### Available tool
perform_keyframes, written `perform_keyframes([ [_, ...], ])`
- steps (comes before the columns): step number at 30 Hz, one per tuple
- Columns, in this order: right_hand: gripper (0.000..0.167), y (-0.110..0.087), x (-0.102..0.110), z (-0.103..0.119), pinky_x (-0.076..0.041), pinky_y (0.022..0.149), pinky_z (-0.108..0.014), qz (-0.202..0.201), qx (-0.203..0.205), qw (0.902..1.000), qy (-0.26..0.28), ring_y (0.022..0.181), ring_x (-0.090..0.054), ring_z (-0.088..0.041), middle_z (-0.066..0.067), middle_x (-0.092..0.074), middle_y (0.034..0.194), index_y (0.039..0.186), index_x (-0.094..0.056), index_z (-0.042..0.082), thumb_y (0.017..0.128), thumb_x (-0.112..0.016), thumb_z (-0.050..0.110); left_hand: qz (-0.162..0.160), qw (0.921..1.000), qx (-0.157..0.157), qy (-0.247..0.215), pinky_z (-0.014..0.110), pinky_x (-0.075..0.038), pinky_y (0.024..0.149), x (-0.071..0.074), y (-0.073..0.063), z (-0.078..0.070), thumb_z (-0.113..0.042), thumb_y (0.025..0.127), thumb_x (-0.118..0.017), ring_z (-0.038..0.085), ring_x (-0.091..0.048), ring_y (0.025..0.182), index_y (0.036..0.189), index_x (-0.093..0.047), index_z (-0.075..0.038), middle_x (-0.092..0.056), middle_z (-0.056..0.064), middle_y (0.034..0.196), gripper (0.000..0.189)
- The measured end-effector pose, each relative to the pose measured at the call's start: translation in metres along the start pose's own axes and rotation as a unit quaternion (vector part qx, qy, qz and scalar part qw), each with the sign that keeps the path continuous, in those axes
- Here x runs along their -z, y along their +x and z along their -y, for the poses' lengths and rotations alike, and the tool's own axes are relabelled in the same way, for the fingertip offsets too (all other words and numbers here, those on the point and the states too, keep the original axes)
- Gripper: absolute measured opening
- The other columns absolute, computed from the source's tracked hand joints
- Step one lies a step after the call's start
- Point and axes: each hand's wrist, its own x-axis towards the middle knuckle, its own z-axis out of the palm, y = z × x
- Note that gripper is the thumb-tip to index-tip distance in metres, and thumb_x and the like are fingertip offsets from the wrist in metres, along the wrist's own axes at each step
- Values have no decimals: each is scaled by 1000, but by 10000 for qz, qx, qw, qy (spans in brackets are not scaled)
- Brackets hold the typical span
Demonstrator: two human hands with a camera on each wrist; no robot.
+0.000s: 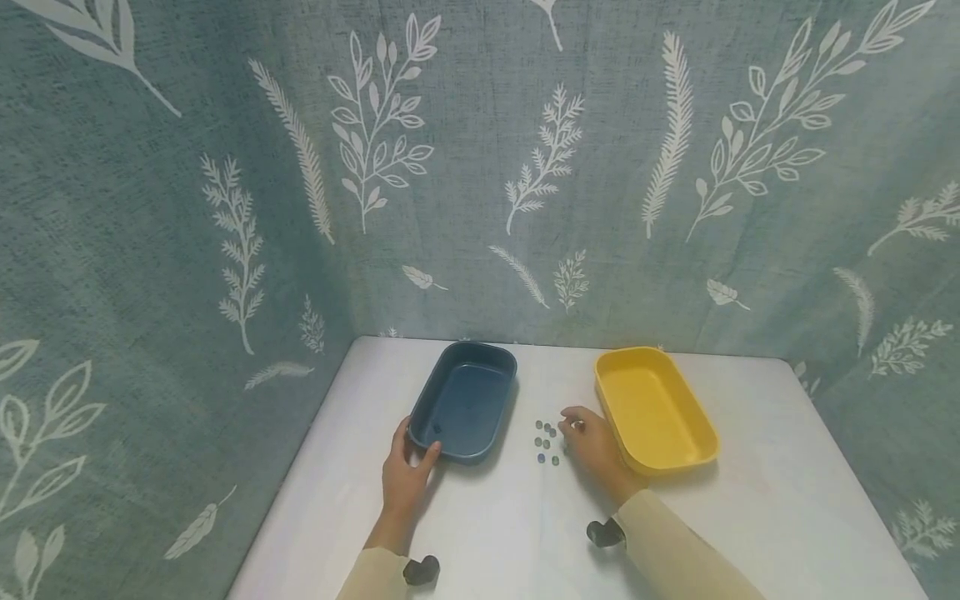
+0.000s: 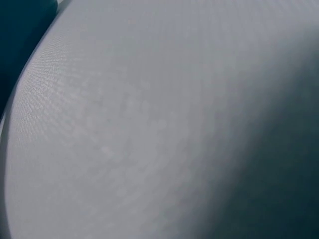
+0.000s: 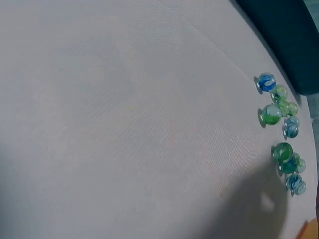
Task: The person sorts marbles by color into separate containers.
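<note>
A deep blue tray (image 1: 468,404) sits on the white table, with one small dark marble (image 1: 438,429) near its front left corner. My left hand (image 1: 405,479) holds that corner, thumb at the near rim and fingers along the outer side. Several glass marbles (image 1: 547,444) lie loose right of the tray; the right wrist view shows green swirled marbles (image 3: 282,152) and a blue one (image 3: 266,81). Over their right side is my right hand (image 1: 596,446), fingers bent, thumb and index fingertips close together. Whether a marble is between them cannot be made out.
A yellow tray (image 1: 656,408) stands just right of my right hand, with no marbles visible inside. Leaf-patterned grey-green cloth (image 1: 465,250) hangs behind and to the left of the white table (image 1: 495,542).
</note>
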Motion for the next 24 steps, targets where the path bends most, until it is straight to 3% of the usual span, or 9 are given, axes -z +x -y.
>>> perform_keyframes([
  [12,22,-17,1,-13,-51,63,-26,-111,185,9980,602,71,-57,-14,-3,-66,99,112,-68,8,92,-68,16,-23,9999,43,-100,53,-21,115,2,1,-1,-42,88,-72,34,-29,141,151,-32,-19,-36,11,153,78],
  [19,19,-21,0,-26,-50,72,-30,-261,8,9991,330,83,-59,-16,-8,-67,117,109,-69,7,91,-68,14,5,9999,120,34,53,-22,114,1,0,0,-43,87,-72,34,-28,142,152,-31,-20,-35,11,154,80],
  [24,20,-24,0,-27,-51,75,-33,-271,49,9995,176,88,-61,-18,-6,-69,109,109,-70,8,90,-70,13,1,9999,110,21,52,-22,115,-1,0,2,-42,88,-72,32,-29,142,152,-30,-22,-35,9,154,79],
])
